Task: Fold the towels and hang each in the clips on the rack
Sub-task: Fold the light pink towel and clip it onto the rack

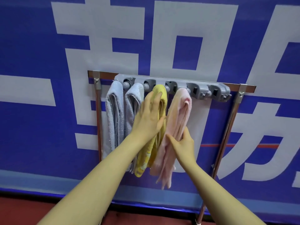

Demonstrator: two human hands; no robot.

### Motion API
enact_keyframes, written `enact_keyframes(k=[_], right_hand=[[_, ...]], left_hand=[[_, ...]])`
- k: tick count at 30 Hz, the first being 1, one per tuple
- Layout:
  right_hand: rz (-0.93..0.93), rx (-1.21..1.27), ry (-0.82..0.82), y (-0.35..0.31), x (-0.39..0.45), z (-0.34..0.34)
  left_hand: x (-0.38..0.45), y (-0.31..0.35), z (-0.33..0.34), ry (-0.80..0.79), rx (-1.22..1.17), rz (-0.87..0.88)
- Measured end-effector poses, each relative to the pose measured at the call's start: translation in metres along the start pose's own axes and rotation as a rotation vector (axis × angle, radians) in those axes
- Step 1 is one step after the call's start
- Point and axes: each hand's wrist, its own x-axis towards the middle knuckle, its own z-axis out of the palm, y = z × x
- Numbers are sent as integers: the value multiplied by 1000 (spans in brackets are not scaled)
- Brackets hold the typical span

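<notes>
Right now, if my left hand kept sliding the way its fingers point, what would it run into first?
The left hand lies flat on the yellow towel, fingers pointing up and right. Going on, it would likely meet the grey clip bar where the towel's top is held, though depth is hard to judge.

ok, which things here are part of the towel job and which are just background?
Job:
grey clip rack
two blue towels
yellow towel
pink towel
left hand
right hand

Background:
metal stand
blue banner
red floor

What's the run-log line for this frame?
towels hung: four | left hand: flat on yellow towel | right hand: grips pink towel | free clips: two
</notes>
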Motion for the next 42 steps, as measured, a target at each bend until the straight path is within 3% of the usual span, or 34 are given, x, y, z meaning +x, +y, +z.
enact_keyframes(k=[6,10,12,20,22,25,33,42], right_hand=[[82,-59,98,20,-4,4],[160,-50,113,34,-4,4],[181,-70,127,37,-4,2],[181,-42,225,39,-14,-29],[179,-23,217,40,-14,-33],[156,9,174,40,-15,-31],[191,46,109,45,-19,-15],[231,-17,92,48,-30,5]], left_hand=[[-55,-2,26,70,5,-94],[-81,-1,45,38,117,110],[-86,-1,50,42,159,130],[-65,38,73,89,62,-565],[-55,40,78,135,88,-639],[-47,39,79,72,92,-691],[-75,16,80,103,183,-371],[-86,2,43,61,-17,-338]])
